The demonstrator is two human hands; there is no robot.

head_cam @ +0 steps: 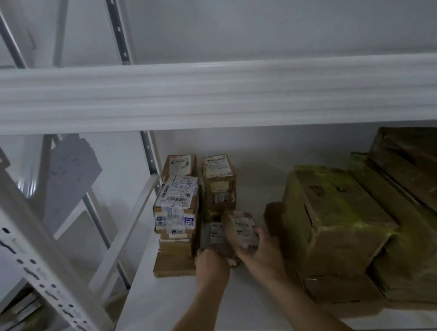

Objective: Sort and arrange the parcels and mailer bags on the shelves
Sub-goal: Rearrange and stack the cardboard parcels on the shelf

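- Cardboard, brown and carrying a white label: this is the small parcel that our right hand grips from below, fingers curled round its near end, tilted, raised just above the white shelf.
- Our left hand rests just beside the right one, on a grey mailer bag lying flat on the shelf; we cannot tell whether its fingers close on the bag, as motion blur hides them.
- Behind the held parcel we see a short stack of small boxes, labels facing up.
- Left of that stack stands a taller stack of labelled boxes, against the grey upright post; its bottom box is flat and wider than those above.
- Right of our hands, large cartons wrapped in yellow-green tape sit stacked on the same shelf, close to the right forearm.
- Above, the white front beam of the next shelf crosses the view.
- At lower left, a perforated white post slants across, with flat items lying below it, too dim to identify.
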